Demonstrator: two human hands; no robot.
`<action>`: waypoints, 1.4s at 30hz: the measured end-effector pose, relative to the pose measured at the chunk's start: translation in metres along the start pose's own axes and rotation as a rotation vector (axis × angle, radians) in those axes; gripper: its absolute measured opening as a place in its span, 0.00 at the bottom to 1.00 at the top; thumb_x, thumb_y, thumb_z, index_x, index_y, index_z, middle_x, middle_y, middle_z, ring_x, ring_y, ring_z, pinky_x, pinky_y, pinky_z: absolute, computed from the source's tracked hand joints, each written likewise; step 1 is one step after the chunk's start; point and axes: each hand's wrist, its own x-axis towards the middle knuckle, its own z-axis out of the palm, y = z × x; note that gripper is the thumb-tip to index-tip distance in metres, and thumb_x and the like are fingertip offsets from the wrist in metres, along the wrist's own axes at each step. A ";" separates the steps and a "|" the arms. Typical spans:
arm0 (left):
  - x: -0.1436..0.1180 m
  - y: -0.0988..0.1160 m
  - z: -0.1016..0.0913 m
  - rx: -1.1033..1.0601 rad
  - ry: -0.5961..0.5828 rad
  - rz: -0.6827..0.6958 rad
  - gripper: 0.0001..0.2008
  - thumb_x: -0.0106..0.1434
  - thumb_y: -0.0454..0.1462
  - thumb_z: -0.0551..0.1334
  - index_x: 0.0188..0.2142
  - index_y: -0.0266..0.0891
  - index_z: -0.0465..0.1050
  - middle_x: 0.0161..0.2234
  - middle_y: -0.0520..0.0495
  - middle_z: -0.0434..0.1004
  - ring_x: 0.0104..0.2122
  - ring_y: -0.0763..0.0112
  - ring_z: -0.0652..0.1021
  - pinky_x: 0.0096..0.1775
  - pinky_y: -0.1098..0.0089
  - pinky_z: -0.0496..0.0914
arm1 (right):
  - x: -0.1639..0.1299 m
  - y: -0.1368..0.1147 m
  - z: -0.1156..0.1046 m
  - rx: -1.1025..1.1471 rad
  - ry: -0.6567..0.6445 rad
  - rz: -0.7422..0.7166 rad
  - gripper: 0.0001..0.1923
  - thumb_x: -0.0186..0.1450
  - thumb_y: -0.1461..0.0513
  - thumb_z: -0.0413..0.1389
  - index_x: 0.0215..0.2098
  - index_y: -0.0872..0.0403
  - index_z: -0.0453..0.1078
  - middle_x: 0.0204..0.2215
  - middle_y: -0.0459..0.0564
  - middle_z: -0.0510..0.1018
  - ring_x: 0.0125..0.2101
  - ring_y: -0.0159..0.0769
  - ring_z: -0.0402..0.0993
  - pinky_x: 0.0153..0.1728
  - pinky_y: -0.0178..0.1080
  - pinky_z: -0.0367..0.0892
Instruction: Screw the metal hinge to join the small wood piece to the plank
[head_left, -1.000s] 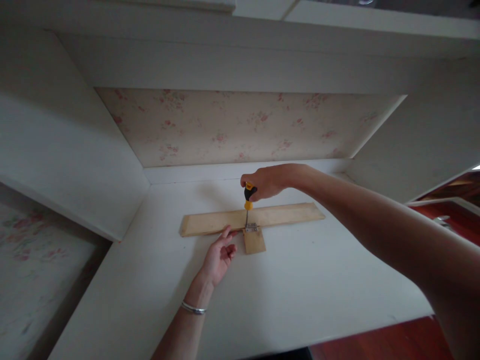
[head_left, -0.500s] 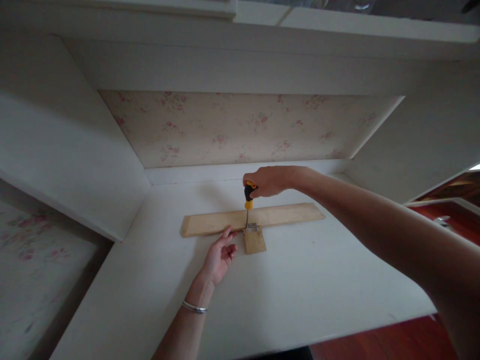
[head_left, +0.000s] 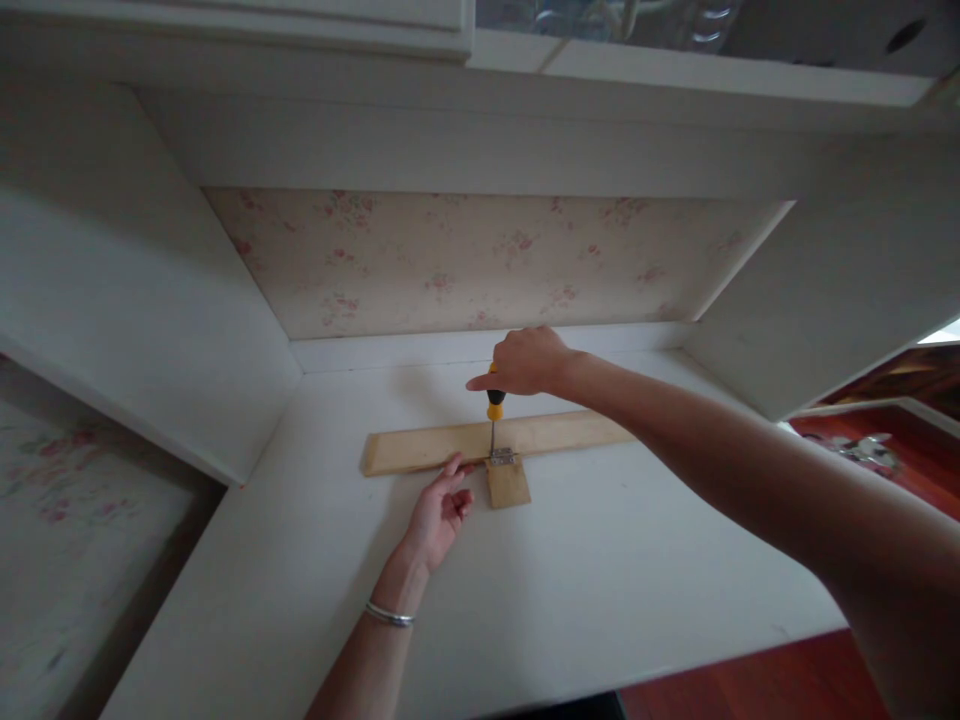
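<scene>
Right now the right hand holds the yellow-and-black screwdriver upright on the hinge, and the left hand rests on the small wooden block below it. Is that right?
Not quite. In the head view the left hand rests beside the small wooden block, its fingertips on the long wooden strip. The right hand does hold the screwdriver upright on the hinge.

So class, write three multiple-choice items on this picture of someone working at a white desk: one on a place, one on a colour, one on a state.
1. Where does the screwdriver tip rest?
A. on the metal hinge
B. on the wallpaper
C. on the floor

2. What colours is the screwdriver handle?
A. red and white
B. yellow and black
C. all green

3. How is the left hand?
A. clenched round the tool
B. fingers touching the long wooden strip
C. raised off the desk

Answers: 1 A, the shaft ends at the hinge; 2 B, seen below the right hand; 3 B, fingertips meet the strip's edge.
</scene>
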 end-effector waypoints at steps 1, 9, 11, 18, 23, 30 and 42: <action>0.000 0.000 0.000 -0.001 0.000 0.001 0.25 0.57 0.32 0.62 0.55 0.43 0.63 0.49 0.43 0.67 0.25 0.81 0.71 0.23 0.78 0.62 | -0.001 0.001 -0.001 0.016 -0.018 -0.021 0.40 0.57 0.35 0.39 0.40 0.58 0.73 0.36 0.65 0.74 0.39 0.54 0.70 0.33 0.45 0.62; 0.000 0.000 -0.001 -0.009 0.010 0.001 0.26 0.57 0.32 0.62 0.55 0.43 0.63 0.49 0.44 0.67 0.25 0.81 0.71 0.23 0.78 0.62 | -0.005 0.013 -0.007 0.121 -0.230 -0.252 0.22 0.60 0.52 0.52 0.49 0.55 0.65 0.27 0.52 0.76 0.25 0.36 0.70 0.25 0.35 0.58; 0.001 -0.001 -0.002 -0.006 0.012 0.000 0.26 0.56 0.32 0.62 0.55 0.43 0.63 0.48 0.44 0.67 0.25 0.81 0.71 0.23 0.78 0.62 | -0.004 0.009 -0.007 0.057 -0.175 -0.211 0.25 0.58 0.48 0.52 0.45 0.57 0.68 0.26 0.54 0.76 0.26 0.38 0.71 0.24 0.36 0.58; 0.003 -0.004 -0.006 -0.012 -0.013 0.016 0.25 0.57 0.33 0.62 0.55 0.43 0.63 0.47 0.43 0.68 0.25 0.81 0.71 0.23 0.79 0.63 | 0.005 -0.007 0.003 -0.013 -0.041 -0.059 0.35 0.56 0.37 0.45 0.34 0.58 0.75 0.32 0.63 0.76 0.34 0.51 0.73 0.29 0.43 0.64; 0.004 -0.005 -0.009 -0.010 -0.013 0.021 0.25 0.56 0.33 0.63 0.54 0.43 0.64 0.47 0.43 0.68 0.25 0.81 0.71 0.24 0.79 0.63 | 0.000 -0.012 0.005 -0.008 0.027 0.039 0.38 0.57 0.36 0.41 0.37 0.58 0.74 0.36 0.65 0.75 0.38 0.55 0.72 0.32 0.47 0.64; 0.005 -0.005 -0.011 -0.011 -0.018 0.015 0.26 0.56 0.33 0.62 0.55 0.42 0.63 0.47 0.43 0.69 0.25 0.81 0.72 0.23 0.78 0.62 | -0.014 0.002 -0.003 0.174 -0.189 -0.176 0.26 0.60 0.50 0.50 0.53 0.53 0.62 0.29 0.54 0.77 0.27 0.39 0.72 0.27 0.38 0.62; 0.000 -0.002 -0.006 -0.008 0.008 0.004 0.25 0.56 0.32 0.62 0.54 0.42 0.63 0.46 0.44 0.69 0.25 0.80 0.72 0.22 0.78 0.62 | -0.005 -0.014 0.011 -0.019 0.057 0.003 0.33 0.59 0.41 0.44 0.37 0.58 0.75 0.35 0.65 0.76 0.36 0.53 0.72 0.31 0.45 0.65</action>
